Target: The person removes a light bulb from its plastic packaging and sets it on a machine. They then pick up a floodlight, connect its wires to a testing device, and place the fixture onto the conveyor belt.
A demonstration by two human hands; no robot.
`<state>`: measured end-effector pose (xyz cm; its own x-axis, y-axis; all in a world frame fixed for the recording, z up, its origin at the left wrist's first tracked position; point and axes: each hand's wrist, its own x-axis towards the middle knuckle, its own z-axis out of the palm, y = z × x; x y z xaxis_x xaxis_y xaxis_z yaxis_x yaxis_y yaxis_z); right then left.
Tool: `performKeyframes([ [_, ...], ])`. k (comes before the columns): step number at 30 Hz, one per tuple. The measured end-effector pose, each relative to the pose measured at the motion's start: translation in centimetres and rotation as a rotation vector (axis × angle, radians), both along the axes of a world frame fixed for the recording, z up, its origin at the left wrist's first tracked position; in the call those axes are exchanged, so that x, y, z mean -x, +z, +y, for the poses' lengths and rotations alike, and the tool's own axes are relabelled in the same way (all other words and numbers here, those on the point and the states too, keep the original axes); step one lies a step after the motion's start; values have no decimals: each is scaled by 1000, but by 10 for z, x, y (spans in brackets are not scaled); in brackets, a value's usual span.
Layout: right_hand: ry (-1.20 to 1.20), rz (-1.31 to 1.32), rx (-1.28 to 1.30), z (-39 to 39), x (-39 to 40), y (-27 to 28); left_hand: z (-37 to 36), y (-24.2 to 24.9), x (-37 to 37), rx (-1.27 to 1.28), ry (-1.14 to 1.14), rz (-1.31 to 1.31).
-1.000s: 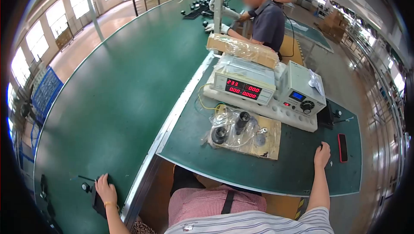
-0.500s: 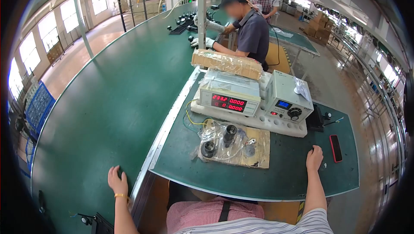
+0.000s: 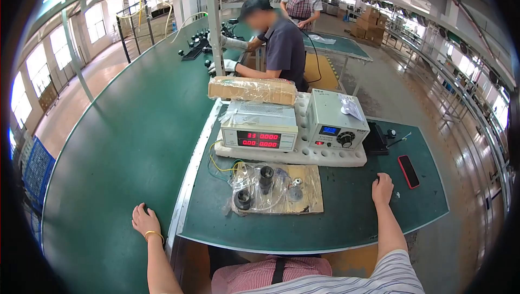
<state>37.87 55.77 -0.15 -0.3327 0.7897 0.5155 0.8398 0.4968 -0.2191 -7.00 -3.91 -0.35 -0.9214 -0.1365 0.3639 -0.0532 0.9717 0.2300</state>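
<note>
My left hand (image 3: 145, 220) rests on the long green bench (image 3: 116, 148), fingers lying on the surface and holding nothing. On the green side table (image 3: 346, 226), my right hand (image 3: 382, 187) lies with its fingers curled in, nothing visible in them. To its right is a red-edged phone (image 3: 408, 171). Between my hands sits a board (image 3: 311, 191) wrapped in clear plastic, carrying two black lamp sockets (image 3: 266, 179) and wires. Behind it stand a meter with red digits (image 3: 260, 139) and a grey power unit with a dial (image 3: 339, 123).
Both instruments stand on a white foam slab (image 3: 325, 157). A taped cardboard box (image 3: 252, 89) lies on top of the meter. Beyond it, a co-worker (image 3: 284, 50) in gloves handles black parts; another person (image 3: 301, 4) stands farther back. A black device (image 3: 376, 143) sits right of the power unit.
The view has shifted, so the bench items appear farther left and the co-workers too. The meter's red digits read differently. Both hands stay resting on the surfaces; the left thumb is closer to its fingers.
</note>
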Motion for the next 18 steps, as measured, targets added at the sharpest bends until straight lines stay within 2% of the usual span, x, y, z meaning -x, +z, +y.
performKeyframes([
  [4,3,-18,-3,1,-1,0,-3,-2,1,-30,-54,28],
  [18,4,-26,9,1,-1,-1,1,4,-2,-48,-28,14],
])
